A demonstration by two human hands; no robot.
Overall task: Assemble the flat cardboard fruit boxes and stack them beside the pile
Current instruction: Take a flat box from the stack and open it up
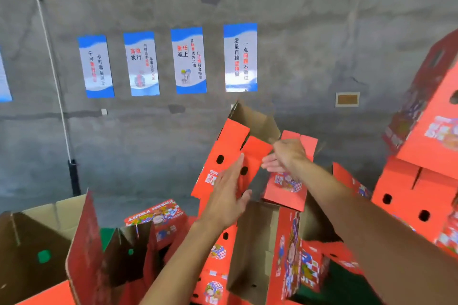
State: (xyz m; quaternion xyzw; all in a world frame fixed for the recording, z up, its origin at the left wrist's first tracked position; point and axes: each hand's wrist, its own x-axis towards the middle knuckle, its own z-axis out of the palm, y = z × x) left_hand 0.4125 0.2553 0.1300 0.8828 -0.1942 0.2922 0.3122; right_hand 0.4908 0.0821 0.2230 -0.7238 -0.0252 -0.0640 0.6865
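Cardboard, printed bright orange-red outside and plain brown inside, makes up the fruit box [233, 156] held up near the middle of the view. It is partly unfolded: its red flaps stand at about 12 o'clock from the left hand, notched at their edges, and a brown inner panel rises behind them. Two dark oval holes pierce the red side, and a printed label with cartoon art shows at its lower left edge.

The left hand [228, 195] lies flat against the red side, fingers straight and together, pressing rather than gripping. The right hand [285, 156], at 2 o'clock from the left, reaches to the top flap; its fingers look extended, but motion blur hides whether any of them pinch the flap.

At 3 o'clock, a stack of assembled boxes [421, 181] rises along the right edge, the top one tilted. At 6 o'clock, more red boxes [285, 242] lie open and jumbled. At 8 o'clock sits an open brown carton [37, 242]. Four blue-and-white posters [188, 59] hang on the grey concrete wall [322, 32] at 12 o'clock.
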